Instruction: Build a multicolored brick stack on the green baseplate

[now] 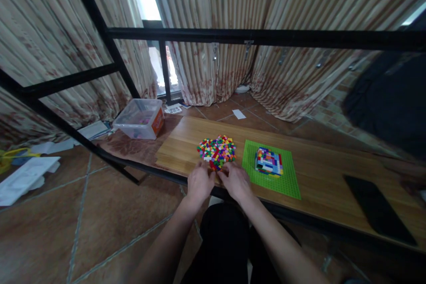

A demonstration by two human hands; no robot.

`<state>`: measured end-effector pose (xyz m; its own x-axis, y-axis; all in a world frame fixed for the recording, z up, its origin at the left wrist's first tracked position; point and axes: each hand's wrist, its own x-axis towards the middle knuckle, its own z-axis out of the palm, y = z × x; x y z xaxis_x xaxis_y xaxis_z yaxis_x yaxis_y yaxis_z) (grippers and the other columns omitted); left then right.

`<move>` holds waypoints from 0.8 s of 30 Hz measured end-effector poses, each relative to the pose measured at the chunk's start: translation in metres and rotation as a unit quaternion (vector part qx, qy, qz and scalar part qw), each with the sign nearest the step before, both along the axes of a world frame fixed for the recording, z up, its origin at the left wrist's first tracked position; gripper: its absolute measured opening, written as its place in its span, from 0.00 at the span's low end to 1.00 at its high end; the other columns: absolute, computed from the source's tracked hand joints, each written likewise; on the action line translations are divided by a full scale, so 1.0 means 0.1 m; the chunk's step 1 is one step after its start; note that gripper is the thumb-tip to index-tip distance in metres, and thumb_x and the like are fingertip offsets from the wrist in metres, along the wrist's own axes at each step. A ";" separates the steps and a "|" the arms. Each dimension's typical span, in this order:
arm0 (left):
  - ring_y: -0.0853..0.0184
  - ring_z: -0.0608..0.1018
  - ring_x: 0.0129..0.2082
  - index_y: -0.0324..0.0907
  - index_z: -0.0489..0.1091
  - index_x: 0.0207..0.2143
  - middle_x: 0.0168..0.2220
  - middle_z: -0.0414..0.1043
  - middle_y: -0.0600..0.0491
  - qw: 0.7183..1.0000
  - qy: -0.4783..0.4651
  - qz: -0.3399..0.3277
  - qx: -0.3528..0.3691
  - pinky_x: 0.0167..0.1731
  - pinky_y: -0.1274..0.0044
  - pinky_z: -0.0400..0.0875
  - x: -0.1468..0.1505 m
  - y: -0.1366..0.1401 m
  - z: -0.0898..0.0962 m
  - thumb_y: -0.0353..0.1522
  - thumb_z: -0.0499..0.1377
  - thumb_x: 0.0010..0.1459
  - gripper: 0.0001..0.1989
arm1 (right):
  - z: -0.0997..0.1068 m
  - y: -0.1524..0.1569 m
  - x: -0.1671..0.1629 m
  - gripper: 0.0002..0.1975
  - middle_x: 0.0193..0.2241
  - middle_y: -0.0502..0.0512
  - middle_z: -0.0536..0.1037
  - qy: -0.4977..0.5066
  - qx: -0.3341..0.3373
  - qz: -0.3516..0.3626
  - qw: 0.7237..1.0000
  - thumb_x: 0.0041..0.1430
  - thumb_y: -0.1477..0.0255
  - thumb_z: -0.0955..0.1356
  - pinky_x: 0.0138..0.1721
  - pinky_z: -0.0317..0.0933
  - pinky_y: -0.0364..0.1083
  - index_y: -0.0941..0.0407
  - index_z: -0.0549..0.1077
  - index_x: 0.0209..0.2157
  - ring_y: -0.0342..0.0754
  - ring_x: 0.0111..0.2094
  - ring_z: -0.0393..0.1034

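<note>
A loose pile of small multicoloured toy bricks (218, 147) lies on the wooden tabletop. My left hand (201, 180) is at the pile's near edge, its fingers curled down and closed at the tips. Close beside it, my right hand (237, 180) has its fingers bent inward toward the left one. Red and orange bricks show around the fingertips, but what either hand grips is too small to make out. To the right, a hollow block built of coloured bricks (269, 162) stands on a green studded baseplate (289, 179).
A clear plastic bin (140, 120) with an orange label sits beyond the table's left end. A flat black object (377, 208) lies toward the right end. A black metal frame (266, 36) crosses before the curtains. White packaging (26, 179) rests on the tiled floor.
</note>
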<state>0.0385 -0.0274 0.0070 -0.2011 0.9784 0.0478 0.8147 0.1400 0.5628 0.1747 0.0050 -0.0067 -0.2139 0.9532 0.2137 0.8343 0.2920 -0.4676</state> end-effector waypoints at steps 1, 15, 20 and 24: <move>0.57 0.78 0.44 0.38 0.70 0.49 0.46 0.74 0.42 1.000 0.017 -0.006 -0.008 0.45 0.69 0.71 0.02 0.03 0.01 0.32 0.56 0.59 0.16 | -0.01 0.02 0.01 0.05 0.32 0.56 0.77 -0.007 -0.002 0.003 1.000 0.59 0.68 0.67 0.35 0.61 0.48 0.53 0.75 0.33 0.52 0.34 0.72; 0.59 0.79 0.42 0.41 0.68 0.43 0.44 0.74 0.46 0.999 0.032 -0.011 0.007 0.40 0.72 0.70 0.08 0.10 -0.06 0.33 0.56 0.61 0.09 | 0.02 0.08 0.10 0.05 0.36 0.58 0.76 -0.015 0.000 0.019 1.000 0.61 0.73 0.64 0.41 0.61 0.49 0.53 0.72 0.35 0.53 0.40 0.71; 0.62 0.79 0.37 0.40 0.69 0.41 0.35 0.76 0.49 0.990 -0.128 0.042 0.051 0.38 0.74 0.70 0.05 0.11 -0.10 0.33 0.58 0.58 0.09 | -0.03 0.07 0.09 0.08 0.33 0.55 0.77 0.077 -0.016 0.041 0.996 0.57 0.77 0.63 0.40 0.62 0.48 0.53 0.72 0.34 0.52 0.37 0.72; 0.69 0.77 0.29 0.40 0.68 0.32 0.28 0.72 0.55 0.910 -0.395 0.102 0.074 0.31 0.78 0.68 0.08 0.11 -0.09 0.33 0.62 0.50 0.08 | 0.00 0.05 0.14 0.05 0.30 0.52 0.79 0.268 -0.061 -0.019 0.961 0.55 0.72 0.65 0.38 0.65 0.47 0.54 0.74 0.32 0.49 0.33 0.74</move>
<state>0.0460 -0.0169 -0.0025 -0.4065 0.9114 -0.0632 0.1135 0.1190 0.9864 0.1884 0.0101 -0.0070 -0.0688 0.9831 0.1697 0.4728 0.1819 -0.8622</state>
